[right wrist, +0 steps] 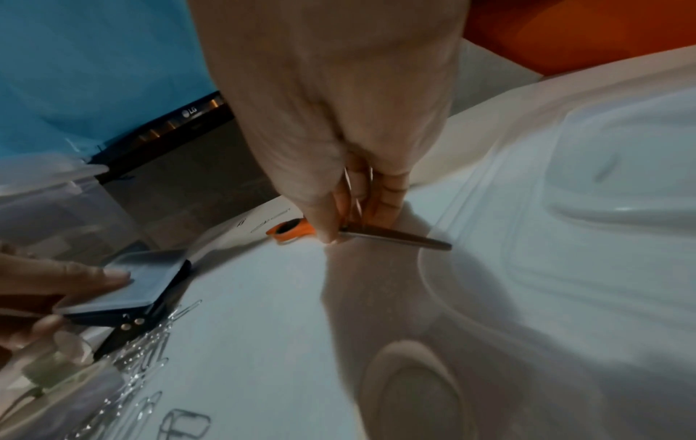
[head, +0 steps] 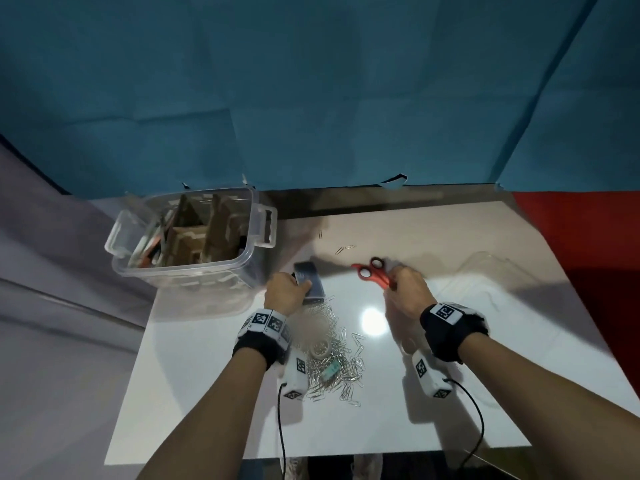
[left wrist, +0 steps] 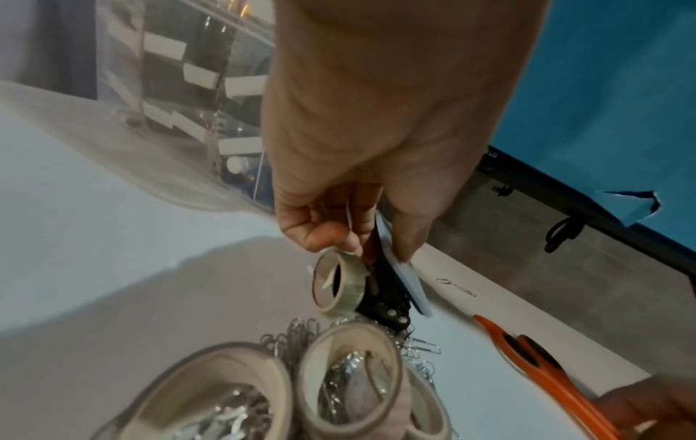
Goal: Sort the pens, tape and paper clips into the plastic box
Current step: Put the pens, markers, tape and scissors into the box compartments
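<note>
Gripping a dark flat stapler [head: 309,280] and small tape roll [left wrist: 339,285] in my left hand [head: 286,292], nearer the clear plastic box [head: 194,242] up-left; my right hand [head: 408,292] pinches orange-handled scissors [head: 372,276], blades pointing right.

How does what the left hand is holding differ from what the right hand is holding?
The left hand grips a flat dark stapler and pinches a small tape roll with it; the right hand holds only the scissors. The stapler is dark and blocky; the scissors are red-handled and slim, held by the blades, handles pointing away. Both are held over the white table, near the paper clips.
</note>
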A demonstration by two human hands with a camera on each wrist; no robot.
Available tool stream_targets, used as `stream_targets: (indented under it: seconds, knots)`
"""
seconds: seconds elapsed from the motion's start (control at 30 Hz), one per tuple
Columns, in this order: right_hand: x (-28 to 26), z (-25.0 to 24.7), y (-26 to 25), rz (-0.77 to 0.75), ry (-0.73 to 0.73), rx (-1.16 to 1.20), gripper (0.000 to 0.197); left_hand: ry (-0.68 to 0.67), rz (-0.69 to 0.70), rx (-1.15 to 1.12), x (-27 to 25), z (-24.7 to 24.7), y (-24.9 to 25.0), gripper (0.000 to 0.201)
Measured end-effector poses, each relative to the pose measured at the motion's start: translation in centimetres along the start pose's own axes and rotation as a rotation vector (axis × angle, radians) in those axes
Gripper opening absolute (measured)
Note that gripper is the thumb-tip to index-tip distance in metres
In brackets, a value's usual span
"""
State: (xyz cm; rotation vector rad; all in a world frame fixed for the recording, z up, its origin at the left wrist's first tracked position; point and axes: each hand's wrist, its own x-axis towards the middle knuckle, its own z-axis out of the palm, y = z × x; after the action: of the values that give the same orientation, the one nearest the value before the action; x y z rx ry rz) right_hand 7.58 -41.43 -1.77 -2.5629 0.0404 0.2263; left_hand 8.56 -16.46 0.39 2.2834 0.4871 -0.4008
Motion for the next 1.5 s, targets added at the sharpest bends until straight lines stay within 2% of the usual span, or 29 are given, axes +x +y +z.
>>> stream_targets:
  seconds: [0.2,0.3,0.4,0.47,0.53,0.63,0.7,0.8,0.93,0.97,1.07,1.17,1.23,1.4,1.5]
  knots:
    - [-0.6,-1.1,0.5,0.096,-0.089,-0.031,0.01,-0.04,0.009,-0.056,0.5,0.0,0.2,0.027]
    - [-0.6,-1.2,0.4,0.143,-0.138,-0.042,0.014,-0.025,0.045,-0.111,0.1,-0.4,0.7,0.023]
    - [-0.4,-0.7,0.2,0.157,-0.139,-0.075,0.019,-0.02,0.062,-0.316,-0.5,-1.5,1.7,0.018]
    - [-0.3,-0.3,-0.1,0.183,-0.153,-0.095,0.018,-0.107,0.054,-0.525,-1.7,-2.7,2.8,0.01]
    - [-0.2,-0.4,-0.4,0.196,-0.185,-0.084,0.008,-0.228,0.08,-0.705,-2.9,-4.2,3.6,0.009]
    - [0.3,-2.1,-1.4,0.193,-0.24,-0.012,0.013,-0.355,0.152,-0.897,-4.9,-7.1,4.8,0.006]
    - [0.8,-3.9,-2.9,0.18,-0.232,0.082,0.01,-0.371,0.166,-1.016,-5.7,-9.5,5.2,0.018]
    - [1.4,-6.9,-7.2,0.098,-0.23,0.458,0.018,-0.304,0.221,-1.11,-6.1,-13.8,5.2,0.046]
    - [2.1,-9.6,-14.9,-0.067,-0.223,0.67,0.036,-0.169,0.321,-0.932,-5.6,-19.8,3.4,0.073]
    - [2.4,-9.8,-16.7,-0.101,-0.228,0.706,0.038,-0.127,0.349,-0.876,-5.4,-21.1,2.9,0.072]
    - [3.4,-9.5,-22.0,-0.146,-0.238,0.822,0.031,0.045,0.37,-0.71,-4.1,-24.4,1.3,0.05]
    - [4.1,-8.3,-26.8,-0.168,-0.244,0.955,0.018,0.217,0.364,-0.559,-2.1,-27.0,-0.8,0.05]
    - [4.7,-7.3,-29.3,-0.181,-0.237,0.972,0.018,0.307,0.362,-0.388,-1.0,-28.1,-2.0,0.048]
    - [5.8,-5.2,-33.6,-0.16,-0.196,1.006,0.026,0.332,0.407,-0.157,0.6,-27.2,-3.9,0.025]
    - [6.2,-4.6,-34.6,-0.175,-0.104,0.917,0.02,0.306,0.365,-0.049,2.0,-25.1,-5.3,0.028]
